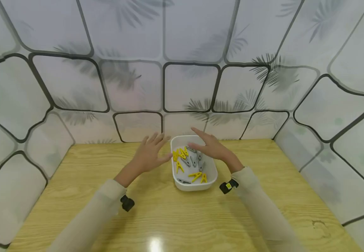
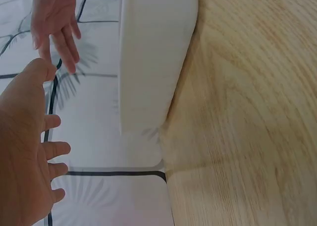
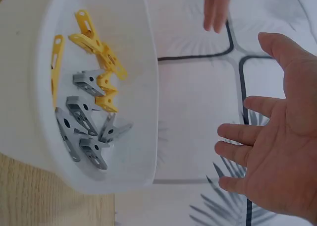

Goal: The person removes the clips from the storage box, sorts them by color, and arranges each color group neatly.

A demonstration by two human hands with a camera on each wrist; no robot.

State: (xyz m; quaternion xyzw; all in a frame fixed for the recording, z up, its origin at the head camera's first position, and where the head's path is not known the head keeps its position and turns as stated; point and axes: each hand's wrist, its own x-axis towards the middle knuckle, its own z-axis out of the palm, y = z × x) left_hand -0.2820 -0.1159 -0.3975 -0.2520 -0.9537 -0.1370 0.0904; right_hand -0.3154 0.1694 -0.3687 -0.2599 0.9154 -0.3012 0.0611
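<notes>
A white plastic basin [image 1: 196,187] stands on the table and holds several yellow clothespins [image 1: 179,167] and several grey clothespins [image 1: 193,161]. To the left of its rim is my left hand [image 1: 150,154], fingers spread, thumb near the basin's edge. My right hand [image 1: 211,146] hovers above the basin's far right part, its fingers extended and holding nothing. In the right wrist view the clothespins [image 3: 89,117] lie loosely inside the basin, and the right hand [image 3: 282,132] is apart from it. The left wrist view shows the left hand [image 2: 25,146] beside the basin's outer wall [image 2: 153,52], also with nothing in it.
The wood-grain table [image 1: 169,217] extends around the basin on its near, left and right sides. Pale panels with a dark line and leaf pattern [image 1: 188,87] rise behind the table and along both sides. Each wrist wears a small black camera [image 1: 127,203].
</notes>
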